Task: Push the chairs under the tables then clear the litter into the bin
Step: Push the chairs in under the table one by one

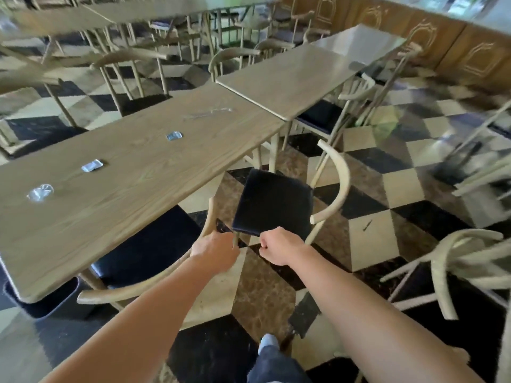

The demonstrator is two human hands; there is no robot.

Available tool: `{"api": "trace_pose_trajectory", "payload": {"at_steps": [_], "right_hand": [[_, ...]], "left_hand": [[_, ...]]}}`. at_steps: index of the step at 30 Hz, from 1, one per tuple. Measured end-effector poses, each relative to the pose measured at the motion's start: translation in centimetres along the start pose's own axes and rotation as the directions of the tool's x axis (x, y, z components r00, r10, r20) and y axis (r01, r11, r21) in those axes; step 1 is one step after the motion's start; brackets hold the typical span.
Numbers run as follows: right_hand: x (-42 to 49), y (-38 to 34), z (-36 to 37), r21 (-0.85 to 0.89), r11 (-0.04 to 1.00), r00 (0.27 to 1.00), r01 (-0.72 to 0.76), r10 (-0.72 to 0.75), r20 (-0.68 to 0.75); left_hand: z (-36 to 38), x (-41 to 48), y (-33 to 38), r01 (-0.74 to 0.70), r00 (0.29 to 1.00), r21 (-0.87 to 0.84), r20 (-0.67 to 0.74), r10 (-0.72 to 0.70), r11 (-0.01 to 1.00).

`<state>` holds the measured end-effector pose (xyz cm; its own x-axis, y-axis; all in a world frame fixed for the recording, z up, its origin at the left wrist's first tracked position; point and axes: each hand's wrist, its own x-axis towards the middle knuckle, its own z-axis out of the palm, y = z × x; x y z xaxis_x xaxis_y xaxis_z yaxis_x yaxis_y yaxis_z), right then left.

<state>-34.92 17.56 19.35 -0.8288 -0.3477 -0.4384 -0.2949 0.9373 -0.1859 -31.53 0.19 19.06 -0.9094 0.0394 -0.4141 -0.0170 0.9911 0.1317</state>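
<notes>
A long wooden table [132, 172] runs from the near left to the middle. On it lie three small crumpled wrappers [40, 192] [92, 165] [174, 136] and a clear plastic strip [210, 113]. One chair [146, 250] with a black seat is tucked under the table's near side. My left hand [214, 251] is closed on the end of its curved wooden back rail. A second black-seated chair [273, 203] stands out from the table, turned sideways with its curved back to the right. My right hand [279, 246] grips the near edge of its seat.
A second table [290, 78] adjoins the first at the far end, with chairs beside it. A dark bin-like container [41, 302] sits under the near table end. Another chair [456, 272] stands out at the right. Further tables and chairs fill the back over a checkered floor.
</notes>
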Motion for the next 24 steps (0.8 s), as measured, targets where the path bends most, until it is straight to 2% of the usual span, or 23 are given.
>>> {"api": "trace_pose_trajectory", "payload": {"at_steps": [2, 8, 14, 19, 24], "right_hand": [[-0.3, 2.5, -0.7, 0.018, 1.000, 1.000, -0.021, 0.021, -0.019], [0.4, 12.0, -2.3, -0.009, 0.998, 0.996, -0.067, 0.066, -0.058], [0.4, 21.8, -3.7, 0.063, 0.991, 0.986, -0.118, 0.124, -0.113], [0.8, 28.4, -4.5, 0.045, 0.987, 0.984, -0.155, 0.158, -0.087], [2.3, 32.7, -5.0, 0.060, 0.979, 0.976, -0.193, 0.198, -0.088]], "left_hand": [[-0.2, 1.3, 2.1, -0.049, 0.999, 0.057, 0.002, 0.049, 0.997], [-0.4, 5.7, 8.9, -0.003, 0.999, -0.088, -0.034, 0.000, 0.996], [-1.0, 10.9, 17.5, -0.038, 0.998, -0.117, -0.057, 0.032, 0.992], [-0.5, 14.5, 24.1, -0.074, 0.996, -0.071, -0.045, 0.071, 0.995], [0.2, 17.4, 27.8, -0.121, 0.993, -0.010, -0.003, 0.121, 0.993]]}}
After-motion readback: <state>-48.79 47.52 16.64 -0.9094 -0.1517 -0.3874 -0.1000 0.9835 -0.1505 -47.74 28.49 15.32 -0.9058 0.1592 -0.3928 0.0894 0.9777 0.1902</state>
